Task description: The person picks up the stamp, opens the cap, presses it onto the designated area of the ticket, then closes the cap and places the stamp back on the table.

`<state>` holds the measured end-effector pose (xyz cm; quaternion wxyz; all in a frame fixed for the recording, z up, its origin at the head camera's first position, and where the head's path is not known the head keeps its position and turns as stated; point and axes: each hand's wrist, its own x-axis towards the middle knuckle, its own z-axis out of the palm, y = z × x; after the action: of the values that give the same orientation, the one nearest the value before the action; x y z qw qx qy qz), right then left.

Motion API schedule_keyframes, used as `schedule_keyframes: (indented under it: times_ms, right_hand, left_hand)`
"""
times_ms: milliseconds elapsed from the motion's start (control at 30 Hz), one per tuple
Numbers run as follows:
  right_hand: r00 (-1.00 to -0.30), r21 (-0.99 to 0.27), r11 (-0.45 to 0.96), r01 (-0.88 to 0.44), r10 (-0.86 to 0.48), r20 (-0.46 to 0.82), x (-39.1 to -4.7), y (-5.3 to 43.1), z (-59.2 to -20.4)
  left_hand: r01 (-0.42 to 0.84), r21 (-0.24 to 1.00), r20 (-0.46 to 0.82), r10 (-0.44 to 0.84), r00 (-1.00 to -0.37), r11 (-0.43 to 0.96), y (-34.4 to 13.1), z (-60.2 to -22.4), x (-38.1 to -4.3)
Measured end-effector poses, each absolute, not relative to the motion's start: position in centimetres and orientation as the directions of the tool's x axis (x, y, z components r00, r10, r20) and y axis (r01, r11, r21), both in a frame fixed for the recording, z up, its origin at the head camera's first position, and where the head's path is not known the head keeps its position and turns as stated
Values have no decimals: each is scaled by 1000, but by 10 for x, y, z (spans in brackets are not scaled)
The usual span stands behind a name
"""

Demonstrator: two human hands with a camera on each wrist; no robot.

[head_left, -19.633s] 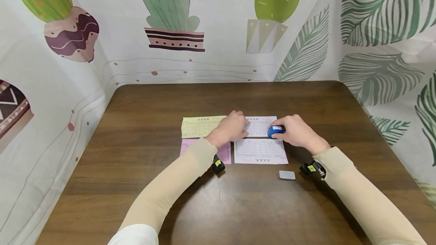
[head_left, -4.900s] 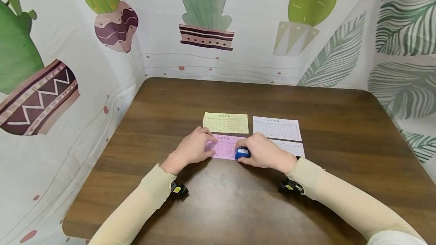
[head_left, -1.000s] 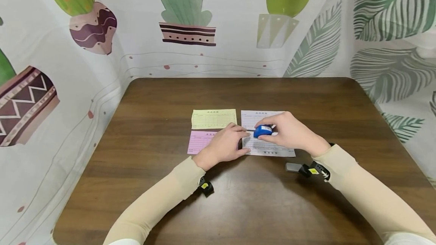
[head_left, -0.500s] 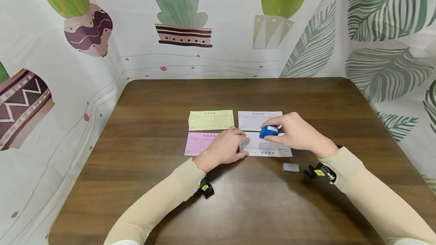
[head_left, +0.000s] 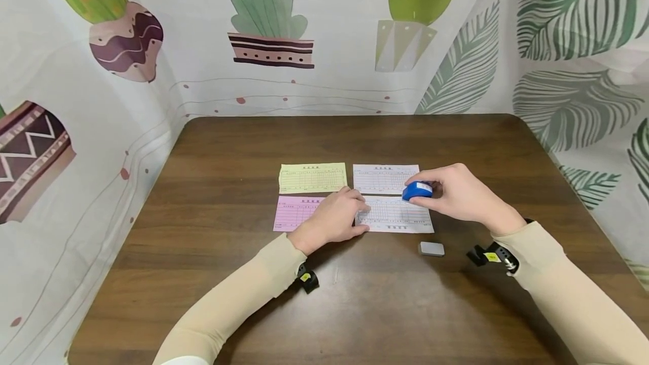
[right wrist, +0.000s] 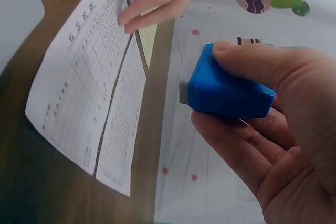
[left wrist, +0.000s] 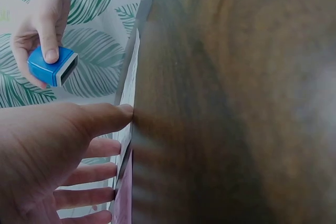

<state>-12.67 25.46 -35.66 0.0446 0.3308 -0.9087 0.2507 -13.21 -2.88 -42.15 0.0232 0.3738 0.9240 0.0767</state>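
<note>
My right hand [head_left: 458, 191] pinches a blue stamp [head_left: 417, 191] between thumb and fingers, raised over the upper right of the lower white form [head_left: 398, 217]. Its pale stamping end [right wrist: 184, 93] faces the papers in the right wrist view. My left hand [head_left: 334, 219] rests with spread fingers on the left edge of that form, and covers part of the pink form [head_left: 291, 214]. Above these lie a yellow form [head_left: 311, 179] and another white form [head_left: 380, 178], making two rows. The lower white form's heading is upside down in the head view.
A small grey rectangular cap [head_left: 431, 249] lies on the brown wooden table [head_left: 243, 151], just below the lower white form's right corner. A cloth backdrop [head_left: 334, 92] printed with cacti and leaves hangs behind the table. Each wrist wears a black camera.
Earlier the stamp was at the upper white form, then at the pink one. Over the last second my right hand lifts it rightward from the lower white form; my left hand stays put.
</note>
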Motion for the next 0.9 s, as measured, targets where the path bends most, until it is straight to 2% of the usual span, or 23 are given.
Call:
schedule_keyframes:
  times_ms: [400,900]
  right_hand:
    - [-770,-370,675,-638,-555,315,-123,275,-351]
    - [-790,-361,703,-612,-537,295,-119,289,-348]
  left_hand:
    - [685,156,5,693,-721,711,-26,-417,-133]
    - [674,177,0,685,-729,717,-26,-415,-132]
